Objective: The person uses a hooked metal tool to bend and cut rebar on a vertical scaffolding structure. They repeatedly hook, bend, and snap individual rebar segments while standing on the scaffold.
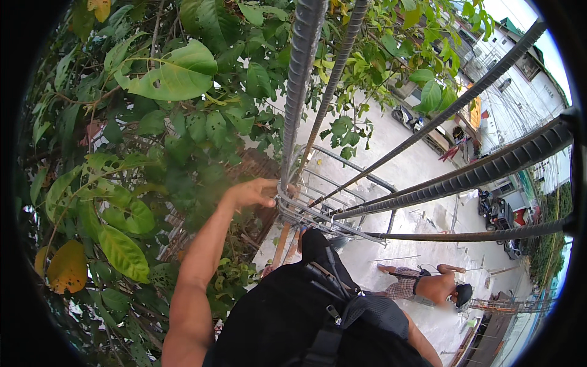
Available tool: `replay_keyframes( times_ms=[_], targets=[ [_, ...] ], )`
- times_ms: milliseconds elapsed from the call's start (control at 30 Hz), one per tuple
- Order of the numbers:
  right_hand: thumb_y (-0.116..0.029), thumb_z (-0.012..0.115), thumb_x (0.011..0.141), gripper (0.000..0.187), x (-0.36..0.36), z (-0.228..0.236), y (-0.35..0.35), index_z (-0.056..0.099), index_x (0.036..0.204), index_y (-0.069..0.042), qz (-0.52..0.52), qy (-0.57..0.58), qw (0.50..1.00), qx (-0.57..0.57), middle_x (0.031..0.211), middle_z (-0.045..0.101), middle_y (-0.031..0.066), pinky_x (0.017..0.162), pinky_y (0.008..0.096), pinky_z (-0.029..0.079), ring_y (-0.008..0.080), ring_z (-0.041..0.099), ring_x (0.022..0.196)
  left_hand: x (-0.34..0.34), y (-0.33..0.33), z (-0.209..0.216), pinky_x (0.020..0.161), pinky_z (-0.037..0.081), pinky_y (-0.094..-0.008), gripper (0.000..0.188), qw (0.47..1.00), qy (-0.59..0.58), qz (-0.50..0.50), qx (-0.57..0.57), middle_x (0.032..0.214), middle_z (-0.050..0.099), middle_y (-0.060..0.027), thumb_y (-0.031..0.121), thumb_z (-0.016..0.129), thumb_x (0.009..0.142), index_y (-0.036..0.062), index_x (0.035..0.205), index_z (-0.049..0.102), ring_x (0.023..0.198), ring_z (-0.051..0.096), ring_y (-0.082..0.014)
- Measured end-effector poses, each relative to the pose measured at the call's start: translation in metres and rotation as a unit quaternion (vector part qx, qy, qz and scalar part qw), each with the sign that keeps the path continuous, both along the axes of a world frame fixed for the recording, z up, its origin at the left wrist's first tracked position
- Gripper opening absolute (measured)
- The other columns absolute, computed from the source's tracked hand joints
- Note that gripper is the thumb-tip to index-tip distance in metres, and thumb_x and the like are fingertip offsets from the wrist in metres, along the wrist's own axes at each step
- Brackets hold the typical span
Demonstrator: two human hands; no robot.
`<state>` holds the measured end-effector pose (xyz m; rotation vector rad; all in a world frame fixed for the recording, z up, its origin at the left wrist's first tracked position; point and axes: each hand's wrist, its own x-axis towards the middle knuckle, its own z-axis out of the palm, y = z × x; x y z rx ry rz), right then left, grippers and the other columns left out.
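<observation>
My left hand (254, 192) is at the left corner of an upright column cage, its fingers reaching round a thick ribbed rebar (301, 79) and its thumb on the near side. The fingertips are partly hidden by the steel. Bent steel stirrups (293, 211) lie stacked around the bars right beside this hand. Several other long rebars (440, 116) rise from the cage and fan out toward the upper right. Of my right arm (423, 347) only a part shows at the lower edge; the hand itself is out of sight behind my black clothing and bag (333, 312).
Leafy branches (165, 73) crowd the left side, close to my arm. Far below on the pale concrete ground (422, 211), a shirtless person (437, 287) in a dark cap bends forward. A dark vehicle (498, 214), a motorbike (405, 117) and buildings (520, 98) stand at the right.
</observation>
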<state>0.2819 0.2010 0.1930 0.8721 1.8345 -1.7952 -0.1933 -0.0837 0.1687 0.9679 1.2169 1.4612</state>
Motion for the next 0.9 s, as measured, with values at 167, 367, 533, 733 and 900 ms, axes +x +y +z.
replay_keyframes(
  times_ms=[167,367,533,733,900],
  targets=[
    [-0.023,0.067,0.082,0.039,0.012,-0.007,-0.011,0.052,0.107,0.003,-0.05,0.025,0.998,-0.022,0.106,0.059,0.0116,0.086,0.0291,0.043,0.0163,0.054,0.098,-0.004,0.0,-0.006,0.105,0.033,-0.0366,0.074,0.998,0.037,0.012,-0.056,0.129,0.054,-0.0101,0.034,0.078,0.069,0.0005,0.129,0.05,0.121,0.047,-0.0202],
    [-0.023,0.068,0.081,0.04,0.034,-0.004,-0.017,0.052,0.108,0.002,-0.088,0.04,0.995,-0.038,0.104,0.058,0.0102,0.087,0.0284,0.043,0.0149,0.053,0.098,-0.011,0.006,-0.008,0.106,0.033,-0.0443,0.073,0.999,-0.041,-0.013,-0.02,0.126,0.053,-0.013,0.031,0.082,0.067,-0.0007,0.125,0.052,0.12,0.048,-0.0272],
    [-0.021,0.069,0.08,0.041,0.044,0.02,-0.025,0.052,0.108,0.002,-0.096,0.009,0.995,0.001,0.101,0.059,0.0087,0.086,0.0282,0.043,0.0136,0.052,0.098,-0.015,0.011,0.005,0.104,0.033,-0.0417,0.07,0.997,0.043,-0.038,-0.047,0.126,0.053,-0.0128,0.034,0.078,0.07,-0.0024,0.124,0.052,0.119,0.048,-0.0257],
    [-0.015,0.065,0.08,0.03,0.057,0.048,-0.04,0.052,0.101,0.001,-0.119,0.021,0.991,0.051,0.093,0.059,0.0086,0.08,0.0295,0.045,0.0152,0.054,0.09,0.003,0.001,0.006,0.096,0.038,-0.0349,0.058,0.991,0.113,0.049,-0.051,0.119,0.057,-0.0072,0.031,0.073,0.075,-0.0005,0.12,0.055,0.11,0.05,-0.0202],
    [-0.011,0.062,0.079,0.022,0.078,0.043,-0.028,0.051,0.096,0.0,-0.193,0.03,0.98,0.034,0.088,0.058,0.0093,0.075,0.0302,0.046,0.0168,0.054,0.082,0.021,0.001,0.0,0.09,0.042,-0.0292,0.044,0.99,0.057,0.12,-0.047,0.114,0.06,-0.0058,0.015,0.065,0.077,0.0011,0.118,0.057,0.104,0.053,-0.0151]
  ],
)
